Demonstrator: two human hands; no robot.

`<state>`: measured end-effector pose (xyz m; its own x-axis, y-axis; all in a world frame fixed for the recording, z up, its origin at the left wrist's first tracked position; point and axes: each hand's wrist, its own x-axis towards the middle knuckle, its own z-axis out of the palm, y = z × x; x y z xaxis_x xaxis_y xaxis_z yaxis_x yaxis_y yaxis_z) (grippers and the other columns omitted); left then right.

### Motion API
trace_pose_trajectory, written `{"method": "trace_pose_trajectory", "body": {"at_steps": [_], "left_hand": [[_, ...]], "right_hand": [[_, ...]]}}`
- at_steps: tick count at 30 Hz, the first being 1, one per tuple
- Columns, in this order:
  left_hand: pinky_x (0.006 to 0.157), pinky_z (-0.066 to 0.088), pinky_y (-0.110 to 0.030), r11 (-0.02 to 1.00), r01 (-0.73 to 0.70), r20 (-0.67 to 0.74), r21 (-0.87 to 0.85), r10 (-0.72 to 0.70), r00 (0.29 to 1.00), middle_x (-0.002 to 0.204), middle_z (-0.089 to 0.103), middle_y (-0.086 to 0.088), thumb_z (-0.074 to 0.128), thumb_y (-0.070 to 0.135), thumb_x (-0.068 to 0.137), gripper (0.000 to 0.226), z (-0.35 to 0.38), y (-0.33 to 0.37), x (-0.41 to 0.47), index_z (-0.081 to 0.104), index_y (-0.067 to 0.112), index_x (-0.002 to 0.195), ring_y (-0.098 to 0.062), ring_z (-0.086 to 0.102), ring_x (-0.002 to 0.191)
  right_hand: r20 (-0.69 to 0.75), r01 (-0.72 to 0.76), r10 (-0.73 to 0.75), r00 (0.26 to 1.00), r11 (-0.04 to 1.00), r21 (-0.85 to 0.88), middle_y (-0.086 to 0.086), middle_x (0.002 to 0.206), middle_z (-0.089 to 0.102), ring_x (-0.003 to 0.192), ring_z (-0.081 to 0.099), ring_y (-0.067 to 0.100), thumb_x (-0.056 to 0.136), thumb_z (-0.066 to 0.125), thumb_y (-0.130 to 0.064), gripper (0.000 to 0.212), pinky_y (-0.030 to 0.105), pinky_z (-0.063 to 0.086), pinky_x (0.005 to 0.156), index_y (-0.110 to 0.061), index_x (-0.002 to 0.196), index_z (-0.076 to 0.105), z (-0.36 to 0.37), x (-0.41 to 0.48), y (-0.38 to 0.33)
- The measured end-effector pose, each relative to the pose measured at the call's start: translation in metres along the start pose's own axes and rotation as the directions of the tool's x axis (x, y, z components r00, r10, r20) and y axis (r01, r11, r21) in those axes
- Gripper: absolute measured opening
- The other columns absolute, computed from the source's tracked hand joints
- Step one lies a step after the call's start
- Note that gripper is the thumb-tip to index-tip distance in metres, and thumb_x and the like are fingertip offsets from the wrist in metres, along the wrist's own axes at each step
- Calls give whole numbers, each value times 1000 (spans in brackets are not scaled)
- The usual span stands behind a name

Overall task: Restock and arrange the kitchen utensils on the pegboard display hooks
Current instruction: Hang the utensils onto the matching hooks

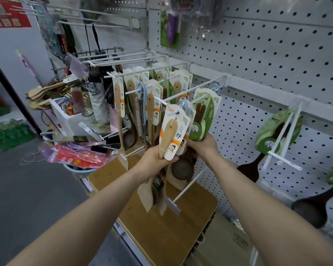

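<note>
Wooden spatula, green-carded spoon gripped, pegboard open rightward

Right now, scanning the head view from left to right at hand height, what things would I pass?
Green packs → red and pink packets → left hand gripping carded wooden spatulas → right hand gripping green-carded utensils → green-carded dark spoon hanging on the pegboard.
</note>
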<state>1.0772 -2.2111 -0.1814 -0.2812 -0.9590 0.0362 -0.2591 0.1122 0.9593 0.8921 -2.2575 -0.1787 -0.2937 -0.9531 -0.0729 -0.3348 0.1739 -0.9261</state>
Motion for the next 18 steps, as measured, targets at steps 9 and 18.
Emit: {"method": "trace_pose_trajectory", "body": {"at_steps": [9, 18], "left_hand": [[78, 46, -13, 998, 31, -8, -45, -31, 999, 100, 68, 15, 74, 20, 83, 30, 5, 1, 0, 65, 22, 112, -1, 62, 95], [86, 46, -21, 1000, 28, -15, -12, -29, 999, 106, 67, 13, 71, 25, 86, 35, 5, 3, -5, 62, 23, 119, -5, 60, 102]], "right_hand": [[-119, 92, -133, 984, 949, -301, 5, 109, 67, 105, 61, 29, 80, 70, -52, 52, 32, 43, 72, -20, 117, 51, 13, -28, -10], [-295, 117, -141, 945, 988, -98, 6, 135, 45, 119, 54, 26, 82, 76, -23, 68, 35, 45, 91, -15, 137, 38, 19, -31, -9]]}}
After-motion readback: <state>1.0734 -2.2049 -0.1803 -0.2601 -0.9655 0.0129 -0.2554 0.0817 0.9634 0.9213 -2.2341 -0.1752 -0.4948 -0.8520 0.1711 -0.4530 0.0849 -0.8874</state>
